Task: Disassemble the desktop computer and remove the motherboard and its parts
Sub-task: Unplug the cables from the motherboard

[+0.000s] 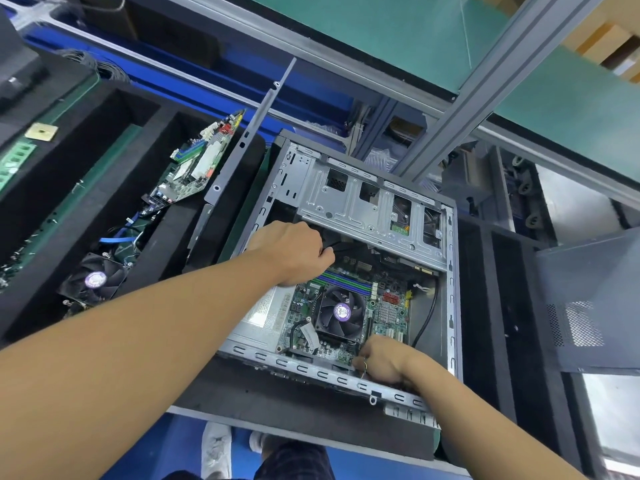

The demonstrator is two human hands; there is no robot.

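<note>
Motherboard point(302, 306) lies between left hand point(294, 252) and right hand point(381, 362)

an electronics teardown workshop is shown. a desk point(221, 389) padded with black foam is framed by aluminium profile posts point(485, 84), with a green-matted shelf point(381, 36) above. a stripped circuit board point(197, 164) and a cooling fan point(92, 279) are kept in foam-lined trays point(166, 244) beside an opened computer case point(452, 289). cardboard boxes point(604, 39) are stacked behind.
</note>
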